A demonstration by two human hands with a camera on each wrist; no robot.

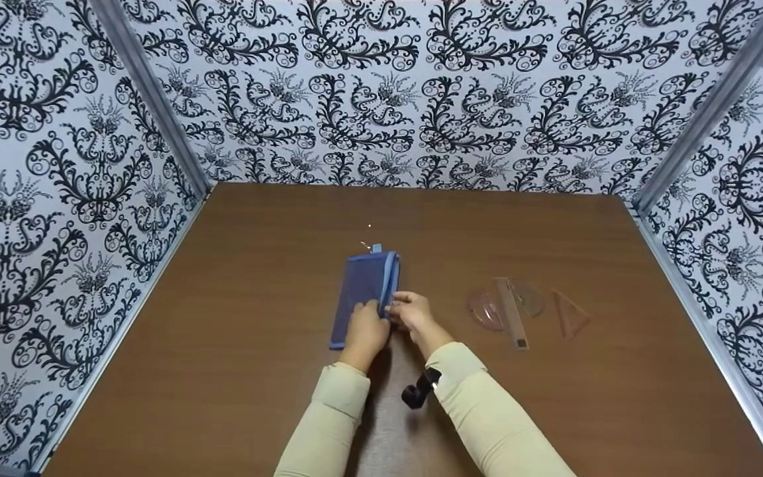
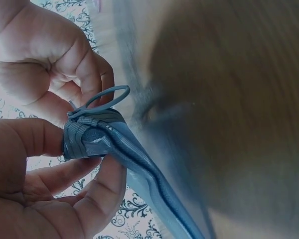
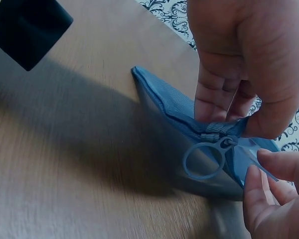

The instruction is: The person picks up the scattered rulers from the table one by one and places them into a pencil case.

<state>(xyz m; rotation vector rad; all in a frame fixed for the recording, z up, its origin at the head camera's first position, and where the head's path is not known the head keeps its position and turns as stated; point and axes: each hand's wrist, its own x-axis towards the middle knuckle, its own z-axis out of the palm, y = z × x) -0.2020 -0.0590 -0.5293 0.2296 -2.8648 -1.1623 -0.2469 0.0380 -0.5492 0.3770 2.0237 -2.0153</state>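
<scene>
A blue zip pouch (image 1: 363,291) with a see-through dark mesh face lies before me, its zip edge on the right. My left hand (image 1: 367,331) grips the pouch near its zip end. My right hand (image 1: 414,317) is beside it, thumb and fingertips pinching at the pouch's corner, partly hidden. In the right wrist view, the round zip pull ring (image 3: 204,160) hangs free by the slider, between the left hand (image 3: 244,64) above and the right hand (image 3: 279,204) below. The left wrist view shows the same ring (image 2: 107,97) close to the right fingers.
To the right lie a pinkish protractor (image 1: 485,310), a clear ruler (image 1: 511,315), a clear rounded piece (image 1: 530,299) and an orange-tinted set square (image 1: 569,315). A small clasp (image 1: 366,246) sits at the pouch's far end. Patterned walls (image 1: 381,99) enclose the wooden table (image 1: 255,265).
</scene>
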